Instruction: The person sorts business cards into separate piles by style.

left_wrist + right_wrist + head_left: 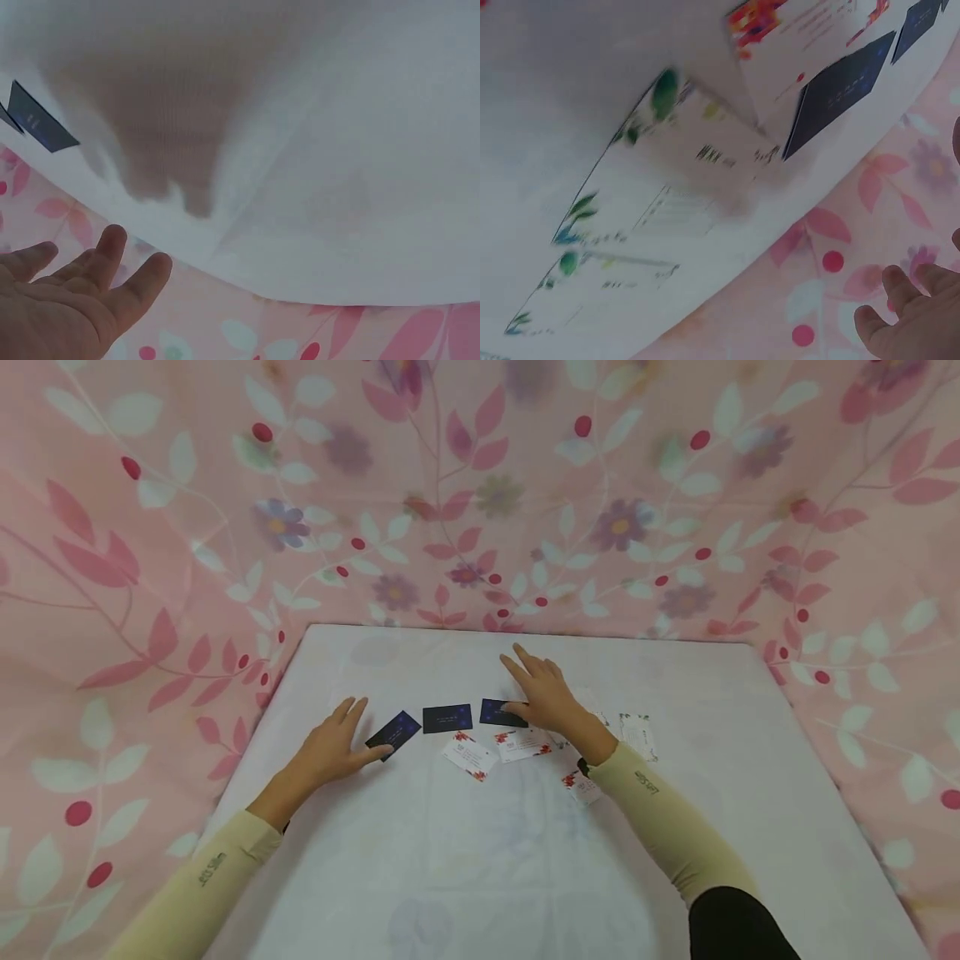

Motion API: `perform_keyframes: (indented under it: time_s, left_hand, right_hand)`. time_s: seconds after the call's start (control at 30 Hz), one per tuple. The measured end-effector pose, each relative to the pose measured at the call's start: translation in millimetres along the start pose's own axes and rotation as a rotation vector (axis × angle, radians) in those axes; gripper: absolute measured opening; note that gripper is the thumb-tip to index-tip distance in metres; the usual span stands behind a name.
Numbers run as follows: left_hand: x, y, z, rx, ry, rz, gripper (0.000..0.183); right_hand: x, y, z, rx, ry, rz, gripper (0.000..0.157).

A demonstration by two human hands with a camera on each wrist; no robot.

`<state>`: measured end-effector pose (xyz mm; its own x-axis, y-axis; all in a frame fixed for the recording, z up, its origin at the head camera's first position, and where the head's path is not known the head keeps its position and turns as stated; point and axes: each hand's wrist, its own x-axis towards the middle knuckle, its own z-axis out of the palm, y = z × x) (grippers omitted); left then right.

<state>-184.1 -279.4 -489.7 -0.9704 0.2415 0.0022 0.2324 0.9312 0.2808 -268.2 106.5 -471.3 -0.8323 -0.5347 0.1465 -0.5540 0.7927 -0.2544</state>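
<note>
Three dark blue cards lie in a row on the white table: a slanted left one [395, 728], a middle one [447, 719] and a right one [497, 712]. My left hand [326, 753] has its fingers spread, with the thumb over the left card's lower corner. Over the right card's end is the thumb of my right hand [549, 697], whose fingers reach past the row. Whether either thumb touches a card, I cannot tell. Both wrist views show relaxed fingers with nothing held. Below the row lie white cards with red flowers, one left [471, 756] and one right [522, 745].
Another red-flowered card [581, 785] lies beside my right wrist. A leaf-edged white card [637, 737] is right of the forearm; a second leaf-edged card [682, 165] is partly hidden in the head view. Pink floral cloth [480, 527] stands behind the white tabletop [480, 877].
</note>
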Motion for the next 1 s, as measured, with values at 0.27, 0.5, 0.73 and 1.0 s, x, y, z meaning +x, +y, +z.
perform_keyframes:
  time_s: [0.27, 0.5, 0.73, 1.0]
  left_hand:
    - [-4.9, 3.0, 8.4, 0.079, 0.04, -0.013, 0.096]
    - [3.5, 7.0, 10.7, 0.048, 0.004, -0.049, 0.093]
    - [6.2, 8.6, 14.3, 0.046, 0.009, -0.08, 0.091]
    - [14.2, 5.2, 14.3, 0.034, -0.031, -0.053, 0.074]
  right_hand:
    - [29, -41, 27.0, 0.023, -0.083, -0.08, 0.083]
    - [49, -71, 42.6, 0.03, -0.165, -0.151, 0.078]
    - [70, -101, 55.1, 0.014, -0.264, -0.183, 0.068]
    - [84, -124, 74.9, -0.016, -0.348, -0.195, 0.078]
